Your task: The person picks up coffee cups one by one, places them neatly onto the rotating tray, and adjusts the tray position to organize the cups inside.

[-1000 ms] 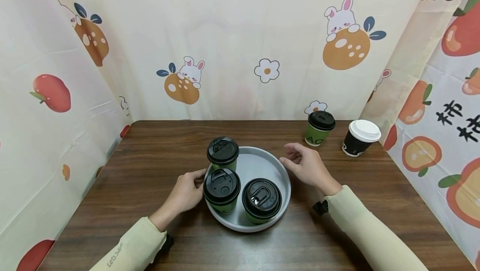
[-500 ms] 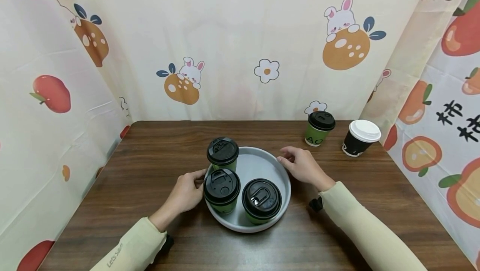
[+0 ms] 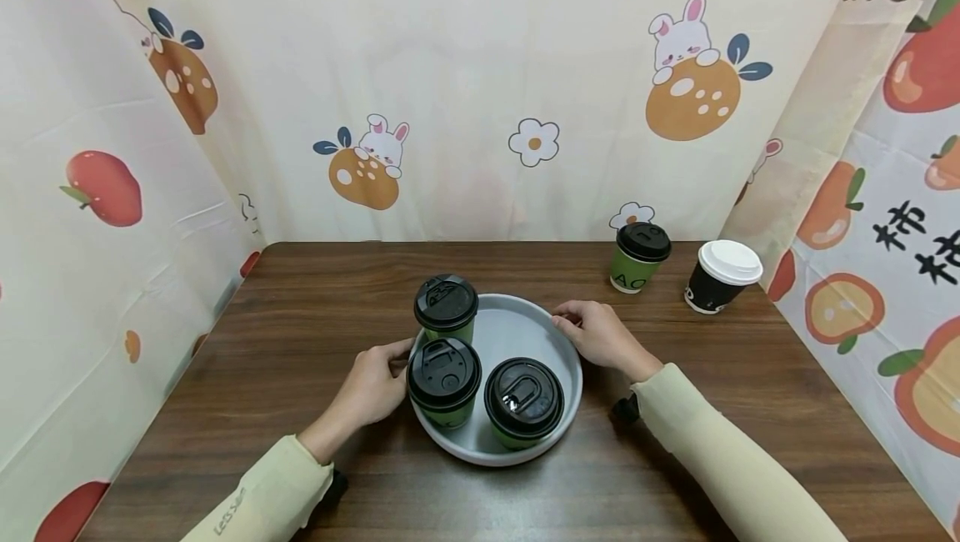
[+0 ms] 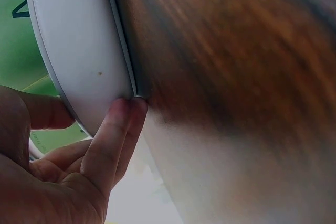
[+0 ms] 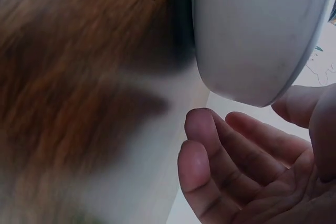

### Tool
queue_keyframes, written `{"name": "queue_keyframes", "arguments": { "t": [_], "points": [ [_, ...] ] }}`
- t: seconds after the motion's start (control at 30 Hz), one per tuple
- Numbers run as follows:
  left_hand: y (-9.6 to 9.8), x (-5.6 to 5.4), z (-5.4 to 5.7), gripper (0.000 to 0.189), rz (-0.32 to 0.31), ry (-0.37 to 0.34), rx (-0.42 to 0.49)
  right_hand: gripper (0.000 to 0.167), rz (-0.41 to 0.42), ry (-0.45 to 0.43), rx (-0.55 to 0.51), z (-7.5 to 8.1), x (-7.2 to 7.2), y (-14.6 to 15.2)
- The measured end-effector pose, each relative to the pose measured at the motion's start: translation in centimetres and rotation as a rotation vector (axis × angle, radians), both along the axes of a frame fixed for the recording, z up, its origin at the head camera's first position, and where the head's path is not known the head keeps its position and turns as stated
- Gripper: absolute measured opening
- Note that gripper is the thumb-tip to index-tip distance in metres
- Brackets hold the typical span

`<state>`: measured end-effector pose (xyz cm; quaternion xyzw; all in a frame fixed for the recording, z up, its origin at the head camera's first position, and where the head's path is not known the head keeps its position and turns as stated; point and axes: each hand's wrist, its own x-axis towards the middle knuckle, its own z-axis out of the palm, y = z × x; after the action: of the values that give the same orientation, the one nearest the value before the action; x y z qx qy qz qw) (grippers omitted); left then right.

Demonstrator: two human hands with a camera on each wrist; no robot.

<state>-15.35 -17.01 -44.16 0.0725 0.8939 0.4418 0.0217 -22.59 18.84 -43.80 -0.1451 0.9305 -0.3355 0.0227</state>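
Observation:
A round grey tray point(image 3: 517, 317) lies on the table, bearing three green cups with black lids: a back cup point(image 3: 446, 304), a front left cup point(image 3: 444, 379) and a front right cup point(image 3: 523, 400). My left hand point(image 3: 375, 383) grips the tray's left edge. In the left wrist view its thumb is at the upper rim, and fingertips point(image 4: 119, 109) press at the base of the wall. On the far right side, my right hand point(image 3: 600, 332) has its thumb point(image 5: 296, 106) right at the rim. Its loosely bent fingers point(image 5: 202, 129) stand apart from the tray's wall.
At the back right stand another green cup point(image 3: 637, 257) with a black lid and a black cup point(image 3: 722, 275) with a white lid. Behind the wooden table point(image 3: 300, 300) hangs a printed curtain point(image 3: 465, 75), which also closes off both sides.
My right hand has moved left and slightly toward me, up to the tray's rim. The left hand, the tray and the cups have stayed in place.

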Motion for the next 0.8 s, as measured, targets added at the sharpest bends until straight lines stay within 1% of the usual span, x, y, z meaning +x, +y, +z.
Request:
{"name": "queue_keyframes", "arguments": {
  "t": [0.2,0.37,0.8],
  "points": [
    [0.01,0.06,0.04,0.041,0.002,-0.001,0.003,0.026,0.000,-0.016,0.005,-0.24,-0.15,-0.24],
    [-0.02,0.10,0.05,0.040,-0.004,0.009,0.014,0.026,0.013,-0.004,0.002,-0.22,-0.17,-0.42],
    [-0.28,-0.30,-0.14,0.040,-0.019,0.004,0.019,0.021,0.017,-0.002,0.011,-0.23,-0.16,-0.47]
  ]
}}
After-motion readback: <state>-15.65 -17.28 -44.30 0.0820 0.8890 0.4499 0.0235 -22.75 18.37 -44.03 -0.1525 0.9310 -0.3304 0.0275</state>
